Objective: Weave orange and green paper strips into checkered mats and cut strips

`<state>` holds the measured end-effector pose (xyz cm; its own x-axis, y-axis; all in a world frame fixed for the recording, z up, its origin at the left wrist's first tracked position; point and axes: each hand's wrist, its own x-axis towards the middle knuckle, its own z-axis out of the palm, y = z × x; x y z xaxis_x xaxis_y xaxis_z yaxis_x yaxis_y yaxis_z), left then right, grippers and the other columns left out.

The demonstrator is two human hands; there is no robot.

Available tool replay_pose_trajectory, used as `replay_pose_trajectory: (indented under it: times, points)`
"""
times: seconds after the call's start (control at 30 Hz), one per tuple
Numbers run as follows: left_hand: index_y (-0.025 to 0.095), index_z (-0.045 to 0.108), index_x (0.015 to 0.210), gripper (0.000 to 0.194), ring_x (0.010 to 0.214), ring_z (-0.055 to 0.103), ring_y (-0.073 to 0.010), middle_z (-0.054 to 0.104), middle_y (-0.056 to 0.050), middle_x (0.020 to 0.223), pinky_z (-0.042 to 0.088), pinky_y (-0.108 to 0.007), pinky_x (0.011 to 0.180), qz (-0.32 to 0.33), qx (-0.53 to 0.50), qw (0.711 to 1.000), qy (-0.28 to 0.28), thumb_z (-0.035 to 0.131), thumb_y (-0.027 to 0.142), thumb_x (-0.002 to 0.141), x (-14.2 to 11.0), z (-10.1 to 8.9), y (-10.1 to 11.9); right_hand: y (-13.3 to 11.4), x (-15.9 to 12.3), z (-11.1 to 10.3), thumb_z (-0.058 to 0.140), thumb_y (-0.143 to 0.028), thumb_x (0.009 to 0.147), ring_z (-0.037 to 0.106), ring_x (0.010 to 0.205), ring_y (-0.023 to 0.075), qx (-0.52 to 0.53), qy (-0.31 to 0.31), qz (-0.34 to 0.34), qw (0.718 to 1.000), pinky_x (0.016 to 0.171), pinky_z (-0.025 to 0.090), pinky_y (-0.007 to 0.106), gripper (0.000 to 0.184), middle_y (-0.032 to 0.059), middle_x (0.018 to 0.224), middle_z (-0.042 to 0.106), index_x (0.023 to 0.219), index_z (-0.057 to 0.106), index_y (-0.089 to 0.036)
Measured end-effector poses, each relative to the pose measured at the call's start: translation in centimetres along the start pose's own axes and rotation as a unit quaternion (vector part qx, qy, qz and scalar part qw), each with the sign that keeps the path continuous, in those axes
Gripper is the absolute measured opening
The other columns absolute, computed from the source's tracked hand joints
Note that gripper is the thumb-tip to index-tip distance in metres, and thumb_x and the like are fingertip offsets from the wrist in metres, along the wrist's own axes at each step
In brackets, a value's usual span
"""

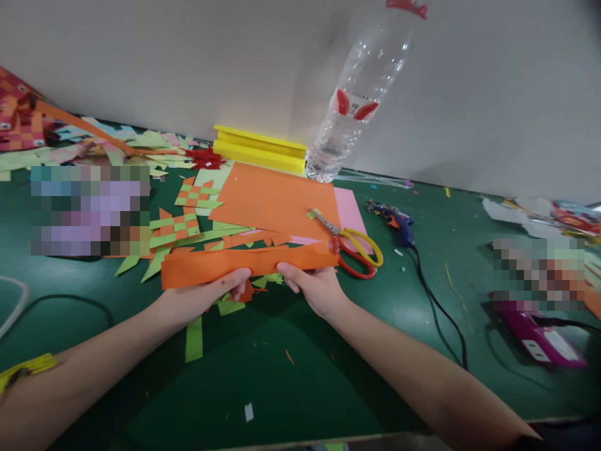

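A long folded orange paper strip point(244, 262) is held level above the green table point(282, 382). My left hand point(206, 294) pinches its lower edge left of the middle, fingers closed. My right hand point(314, 289) grips the same strip just to the right, fingers curled on it. Scissors with red and yellow handles point(350, 247) lie beside the strip's right end. A larger orange sheet point(277, 200) lies flat behind, over a pink sheet point(352, 213).
A clear plastic bottle point(357, 94) stands by the wall next to folded yellow paper point(258, 150). Woven green-and-orange pieces point(181, 225) and scraps lie at the left. A blue glue gun point(399, 227) with its black cord point(436, 307) lies right; a purple device point(539, 338) is farther right.
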<state>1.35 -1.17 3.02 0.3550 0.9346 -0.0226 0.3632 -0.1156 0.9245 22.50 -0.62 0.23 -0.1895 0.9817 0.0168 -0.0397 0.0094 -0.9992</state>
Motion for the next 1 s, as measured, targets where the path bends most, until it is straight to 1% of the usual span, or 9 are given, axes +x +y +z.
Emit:
replay_pose_trajectory:
  times: [0.1, 0.27, 0.4, 0.5, 0.57, 0.63, 0.73, 0.87, 1.0]
  points:
    - [0.023, 0.055, 0.051, 0.045, 0.052, 0.053, -0.0146, 0.058, 0.003, 0.053, 0.046, -0.024, 0.059, -0.018, 0.019, 1.000, 0.016, 0.049, 0.051, 0.086, 0.0, 0.1, -0.2, 0.5, 0.3, 0.0, 0.075, -0.040, 0.077, 0.035, 0.042, 0.0050, 0.054, -0.008, -0.006, 0.998, 0.045, 0.033, 0.023, 0.037, -0.0081, 0.049, 0.043, 0.060, 0.050, -0.020]
    - [0.024, 0.055, 0.051, 0.046, 0.053, 0.054, -0.0148, 0.059, 0.003, 0.053, 0.045, -0.024, 0.059, -0.029, 0.035, 0.999, 0.027, 0.050, 0.055, 0.085, -0.1, 0.1, -0.5, 0.7, 0.3, 0.0, 0.076, -0.038, 0.077, 0.035, 0.043, 0.0055, 0.074, -0.005, -0.004, 0.997, 0.044, 0.031, 0.023, 0.035, -0.0078, 0.048, 0.043, 0.061, 0.051, -0.020]
    - [0.023, 0.056, 0.053, 0.048, 0.055, 0.056, -0.0143, 0.061, 0.003, 0.056, 0.044, -0.024, 0.061, -0.011, 0.021, 1.000, 0.009, 0.048, 0.053, 0.088, -0.1, -0.1, -0.6, 0.5, 0.3, 0.1, 0.077, -0.037, 0.077, 0.034, 0.044, 0.0060, 0.085, 0.009, -0.004, 0.996, 0.043, 0.030, 0.023, 0.036, -0.0076, 0.048, 0.040, 0.059, 0.050, -0.020]
    - [0.023, 0.057, 0.054, 0.048, 0.052, 0.052, -0.0134, 0.059, 0.003, 0.055, 0.043, -0.024, 0.059, -0.005, 0.012, 1.000, -0.006, 0.045, 0.051, 0.091, 0.0, -0.2, -0.5, 0.1, 0.5, 0.3, 0.078, -0.035, 0.074, 0.034, 0.045, 0.0055, 0.124, 0.028, -0.012, 0.992, 0.042, 0.029, 0.023, 0.026, -0.0068, 0.058, 0.047, 0.073, 0.056, -0.021]
    - [0.022, 0.057, 0.053, 0.049, 0.050, 0.049, -0.0129, 0.057, 0.003, 0.053, 0.043, -0.024, 0.057, -0.009, 0.016, 1.000, -0.006, 0.044, 0.050, 0.091, 0.0, -0.3, -0.5, -0.2, 0.5, 0.5, 0.080, -0.034, 0.072, 0.035, 0.046, 0.0048, 0.141, 0.042, -0.012, 0.989, 0.040, 0.029, 0.022, 0.027, -0.0054, 0.068, 0.052, 0.083, 0.058, -0.022]
    - [0.022, 0.056, 0.053, 0.049, 0.051, 0.049, -0.0130, 0.057, 0.003, 0.054, 0.042, -0.024, 0.057, -0.013, 0.022, 1.000, -0.010, 0.043, 0.050, 0.092, 0.0, -0.3, -0.5, -0.4, 0.6, 0.6, 0.080, -0.034, 0.071, 0.035, 0.046, 0.0040, 0.147, 0.046, -0.013, 0.988, 0.039, 0.029, 0.022, 0.029, -0.0048, 0.072, 0.054, 0.086, 0.058, -0.022]
    - [0.022, 0.056, 0.055, 0.050, 0.054, 0.052, -0.0132, 0.059, 0.002, 0.057, 0.043, -0.024, 0.057, -0.023, 0.026, 0.999, -0.019, 0.042, 0.052, 0.092, 0.0, -0.3, -0.6, -0.2, 0.5, 0.5, 0.079, -0.035, 0.073, 0.034, 0.045, 0.0035, 0.141, 0.042, -0.015, 0.989, 0.040, 0.030, 0.022, 0.028, -0.0053, 0.072, 0.053, 0.087, 0.058, -0.022]
    - [0.021, 0.056, 0.055, 0.050, 0.053, 0.051, -0.0128, 0.058, 0.002, 0.057, 0.043, -0.024, 0.057, -0.026, 0.029, 0.999, -0.023, 0.041, 0.053, 0.092, 0.0, -0.3, -0.7, 0.2, 0.5, 0.4, 0.077, -0.036, 0.076, 0.033, 0.046, 0.0045, 0.128, 0.036, -0.018, 0.991, 0.041, 0.031, 0.022, 0.026, -0.0066, 0.065, 0.048, 0.082, 0.056, -0.022]
    - [0.021, 0.056, 0.056, 0.051, 0.054, 0.052, -0.0129, 0.059, 0.002, 0.058, 0.043, -0.023, 0.055, -0.026, 0.026, 0.999, -0.024, 0.041, 0.053, 0.092, 0.0, -0.2, -0.7, 0.1, 0.5, 0.4, 0.076, -0.038, 0.075, 0.032, 0.046, 0.0052, 0.116, 0.038, -0.017, 0.992, 0.041, 0.030, 0.023, 0.026, -0.0069, 0.063, 0.047, 0.081, 0.056, -0.023]
